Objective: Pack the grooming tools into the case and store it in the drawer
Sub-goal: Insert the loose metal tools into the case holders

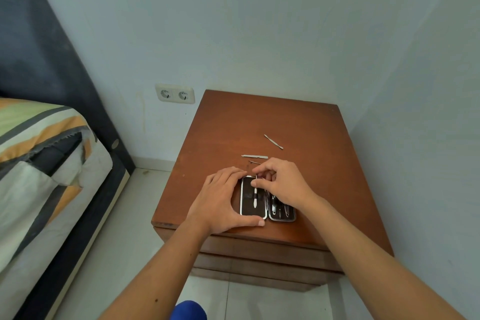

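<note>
A small black grooming case (249, 208) with a silver rim lies open on the brown nightstand (298, 125). My left hand (220, 200) cups its left half and steadies it. My right hand (283, 184) rests over the right half, its fingertips pinching the top of a thin white-handled tool (255, 196) seated under the strap in the left half. Metal tools (279, 209) fill the right half, partly hidden. Behind the case lie a flat metal file (254, 156), a thin pick (254, 162) and a slim pusher (273, 141).
The nightstand stands in a wall corner, its drawer fronts (259, 254) shut below the top. A bed (44, 163) with a striped cover and dark headboard is at the left. A double wall socket (174, 94) sits behind the nightstand. The floor (122, 254) is pale tile.
</note>
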Motion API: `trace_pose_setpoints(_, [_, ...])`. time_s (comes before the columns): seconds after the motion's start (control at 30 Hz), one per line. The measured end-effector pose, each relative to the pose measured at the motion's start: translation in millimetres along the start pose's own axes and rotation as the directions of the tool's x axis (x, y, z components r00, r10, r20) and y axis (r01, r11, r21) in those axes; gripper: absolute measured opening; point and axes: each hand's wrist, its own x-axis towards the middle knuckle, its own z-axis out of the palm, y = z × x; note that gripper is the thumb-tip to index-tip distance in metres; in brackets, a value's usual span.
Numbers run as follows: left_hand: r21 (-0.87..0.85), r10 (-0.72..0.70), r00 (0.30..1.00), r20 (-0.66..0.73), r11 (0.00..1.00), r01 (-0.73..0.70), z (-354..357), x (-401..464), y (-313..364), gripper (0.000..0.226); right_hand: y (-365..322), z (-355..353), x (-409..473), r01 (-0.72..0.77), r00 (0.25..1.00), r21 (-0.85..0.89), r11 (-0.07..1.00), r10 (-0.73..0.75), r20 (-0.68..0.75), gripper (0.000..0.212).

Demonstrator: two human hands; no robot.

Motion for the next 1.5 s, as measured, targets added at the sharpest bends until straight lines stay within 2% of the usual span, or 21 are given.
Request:
trace_pose_setpoints(0.13, [-0.006,0.004,1.000,0.006,1.000,-0.004,-0.1,-0.7,0.0,0.120,4.9,-3.9,-13.8,0.143,0.989,-0.122,0.982,-0.138,0.050,0.042])
trace_pose_setpoints(0.3, [0.002,0.010,1.000,-0.004,1.000,-0.010,0.1,-1.2,0.1,0.119,4.3,-11.7,-25.4,0.152,0.981,-0.168,0.974,-0.127,0.147,0.071])
trace_pose_setpoints(0.57, [0.012,0.013,1.000,-0.001,1.000,-0.013,0.0,-0.9,-0.3,0.120,7.6,-9.6,-30.2,0.179,0.975,-0.215,0.960,-0.143,0.170,0.076])
trace_pose_setpoints(0.67, [0.010,0.008,1.000,0.003,1.000,-0.008,-0.5,-1.0,0.1,0.120,8.1,-10.6,-30.4,0.149,0.983,-0.132,0.980,-0.131,0.132,0.068])
trace_pose_setpoints(0.73, [0.006,0.005,1.000,0.002,1.000,-0.005,-0.6,-1.0,0.7,0.122,7.6,-12.7,-27.2,0.116,0.993,-0.054,0.992,-0.114,0.037,0.051])
trace_pose_setpoints(0.83, [0.002,0.000,1.000,-0.001,1.000,0.000,-0.8,-0.3,1.1,0.123,8.4,-15.3,-14.0,0.087,0.988,-0.027,0.996,-0.090,-0.125,0.021])
trace_pose_setpoints(0.9, [0.004,-0.001,1.000,0.002,1.000,0.001,-1.0,-0.3,1.1,0.123,9.3,-16.4,-0.8,0.042,0.983,-0.044,0.998,-0.050,-0.178,0.014])
trace_pose_setpoints(1.03, [0.005,0.002,1.000,0.005,1.000,-0.002,-1.0,-0.5,0.5,0.123,11.5,-15.3,30.8,-0.054,0.974,-0.140,0.989,0.021,-0.224,0.010])
trace_pose_setpoints(1.13, [0.006,-0.001,1.000,0.012,1.000,0.001,-1.2,-0.1,0.3,0.123,14.8,-12.5,46.4,-0.126,0.978,-0.206,0.970,0.087,-0.188,0.008])
trace_pose_setpoints(1.23, [0.013,-0.003,1.000,0.019,1.000,0.002,-1.8,0.4,0.2,0.123,18.7,-10.1,50.1,-0.141,0.981,-0.198,0.970,0.110,-0.161,0.003])
trace_pose_setpoints(1.33, [0.017,-0.002,1.000,0.019,1.000,0.002,-2.0,0.2,0.6,0.124,18.7,-10.3,47.7,-0.135,0.987,-0.205,0.969,0.114,-0.110,0.008])
trace_pose_setpoints(1.4, [0.019,-0.002,1.000,0.020,1.000,0.002,-2.1,0.1,0.8,0.123,18.6,-13.4,46.1,-0.130,0.988,-0.169,0.977,0.113,-0.102,0.011])
trace_pose_setpoints(1.5, [0.018,-0.001,1.000,0.017,1.000,0.000,-2.0,0.2,0.2,0.123,19.2,-24.5,41.6,-0.127,0.978,0.017,0.992,0.128,-0.164,0.010])
